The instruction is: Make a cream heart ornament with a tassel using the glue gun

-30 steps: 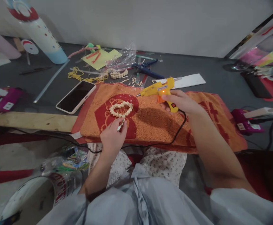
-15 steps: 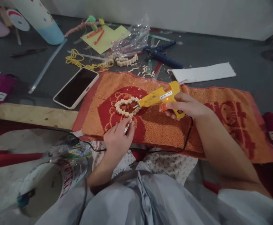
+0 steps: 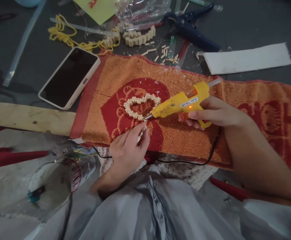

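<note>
My right hand [image 3: 207, 111] is wrapped round a yellow glue gun [image 3: 175, 104] with a lit orange light, a finger at its orange trigger. A clear glue stick [image 3: 214, 82] pokes out of its back. The metal nozzle touches or almost touches the lower right of a curved ring of short pale wooden sticks [image 3: 131, 113]. My left hand [image 3: 129, 146] is closed in a pinch below the ring, on a thin shiny tool that looks like tweezers [image 3: 141, 134], mostly hidden by the fingers. Under the ring lies an orange and red towel [image 3: 180, 140].
A phone [image 3: 69, 78] lies by the towel's left edge. Behind are yellow string [image 3: 65, 31], stick-built pieces [image 3: 139, 37], loose stick bits [image 3: 165, 51], dark blue cutters [image 3: 192, 31] and a white strip [image 3: 247, 58]. The gun's black cord [image 3: 185, 162] crosses the towel's front edge. A bucket [image 3: 51, 186] stands lower left.
The view has tilted down and come closer. The glue gun's nozzle has moved from inside the ring to its lower right edge, near the left fingertips. Both hands keep their hold.
</note>
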The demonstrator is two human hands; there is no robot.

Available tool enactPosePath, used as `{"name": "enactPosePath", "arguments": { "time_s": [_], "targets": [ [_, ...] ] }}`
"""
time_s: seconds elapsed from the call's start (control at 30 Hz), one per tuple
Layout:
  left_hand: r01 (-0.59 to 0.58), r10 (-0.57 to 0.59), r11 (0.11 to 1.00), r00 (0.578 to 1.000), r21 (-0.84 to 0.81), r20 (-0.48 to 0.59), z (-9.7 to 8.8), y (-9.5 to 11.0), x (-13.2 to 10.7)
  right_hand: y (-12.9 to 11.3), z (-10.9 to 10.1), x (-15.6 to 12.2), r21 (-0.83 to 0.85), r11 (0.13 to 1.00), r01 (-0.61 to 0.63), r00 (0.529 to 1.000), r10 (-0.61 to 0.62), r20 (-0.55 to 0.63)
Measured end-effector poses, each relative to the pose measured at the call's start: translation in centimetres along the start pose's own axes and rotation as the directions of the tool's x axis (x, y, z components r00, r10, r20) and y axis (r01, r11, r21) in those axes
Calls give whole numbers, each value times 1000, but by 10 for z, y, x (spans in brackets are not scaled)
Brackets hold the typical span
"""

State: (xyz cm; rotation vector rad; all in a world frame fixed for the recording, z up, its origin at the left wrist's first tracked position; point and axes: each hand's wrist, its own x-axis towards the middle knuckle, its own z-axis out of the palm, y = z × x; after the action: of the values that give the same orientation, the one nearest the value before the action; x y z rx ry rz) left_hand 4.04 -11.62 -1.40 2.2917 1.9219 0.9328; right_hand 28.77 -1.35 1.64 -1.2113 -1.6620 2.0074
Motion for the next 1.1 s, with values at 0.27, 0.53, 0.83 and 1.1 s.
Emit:
{"name": "enactPosePath", "arguments": {
  "time_s": [0.27,0.53,0.83,1.1],
  "targets": [
    [-12,12,1000,1000,14,11,-2,0,0,-1,1,0,-37,999,28,1000,-29,-7],
    [-27,27,1000,1000,9,-11,-4,2,1,0,1,-1,-80,996,35,999,-37,-14],
    [9,-9,1000,1000,-5,-28,0,0,0,1,-1,-3,-72,997,1,999,-4,-44],
    [-18,17,1000,999,-20,-50,0,1,1,0,0,-1,-62,998,-14,999,11,-39]
  ]
}}
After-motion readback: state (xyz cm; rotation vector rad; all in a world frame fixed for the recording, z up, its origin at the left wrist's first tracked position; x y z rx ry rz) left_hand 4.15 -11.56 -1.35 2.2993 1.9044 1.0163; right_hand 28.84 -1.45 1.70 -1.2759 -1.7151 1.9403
